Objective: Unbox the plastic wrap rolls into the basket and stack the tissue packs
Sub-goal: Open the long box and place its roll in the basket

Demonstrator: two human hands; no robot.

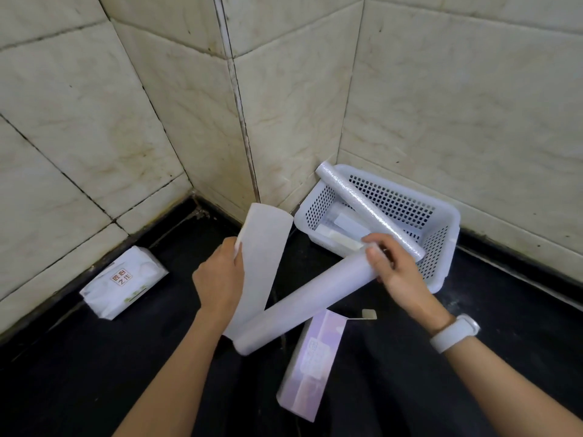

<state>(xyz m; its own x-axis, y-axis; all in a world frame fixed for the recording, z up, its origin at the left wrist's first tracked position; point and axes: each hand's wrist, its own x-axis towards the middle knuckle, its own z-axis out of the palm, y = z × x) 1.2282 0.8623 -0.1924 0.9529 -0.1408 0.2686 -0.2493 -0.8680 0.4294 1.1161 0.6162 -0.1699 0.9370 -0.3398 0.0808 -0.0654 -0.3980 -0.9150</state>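
Note:
A white plastic wrap roll (303, 302) slants across the middle above the black counter. My right hand (391, 266) grips its upper end beside the basket. My left hand (220, 279) holds the unrolled loose sheet (262, 263), which curls upward from the roll's lower end. The white perforated basket (438, 250) stands in the corner at the right, with another roll (372, 212) lying slanted across its rim and some packages inside. A pale purple open box (310, 367) lies on the counter below the roll. One white tissue pack (124, 287) lies at the left by the wall.
Beige tiled walls meet in a corner behind the basket. The black counter (473, 389) stretches toward me on both sides of the box. My right wrist wears a white band (454, 332).

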